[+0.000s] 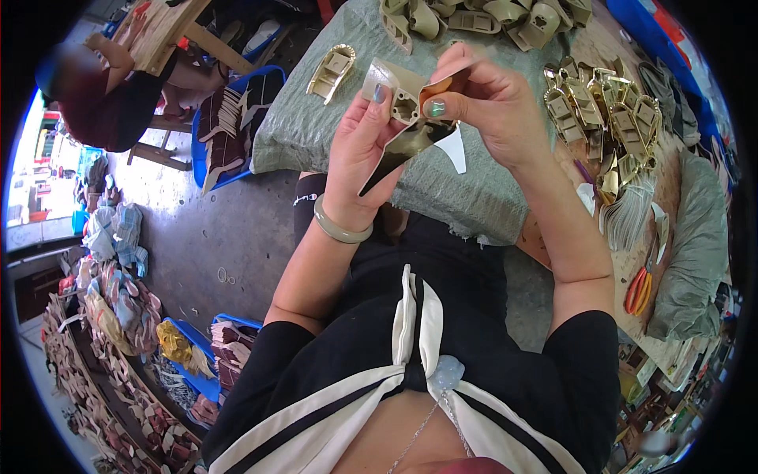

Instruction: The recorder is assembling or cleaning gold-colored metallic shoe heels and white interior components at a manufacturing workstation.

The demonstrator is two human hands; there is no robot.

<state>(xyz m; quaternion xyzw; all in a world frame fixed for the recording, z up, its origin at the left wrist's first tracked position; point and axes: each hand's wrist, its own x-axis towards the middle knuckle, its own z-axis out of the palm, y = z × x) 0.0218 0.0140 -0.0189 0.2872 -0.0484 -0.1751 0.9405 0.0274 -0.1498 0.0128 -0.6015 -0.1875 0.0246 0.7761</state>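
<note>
Held up over the near edge of the grey-covered table [316, 126], the beige-and-gold shoe upper piece [399, 118] slants from far left to near, left hand [359, 146] pinching its left side, right hand [482, 99] pinching its far end just beside

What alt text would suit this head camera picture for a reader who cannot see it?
Seen from above, a seated person's left hand and right hand together hold a beige and gold shoe upper over a cloth-covered table. More gold pieces are heaped at right, near orange scissors. Another person works at upper left.
</note>
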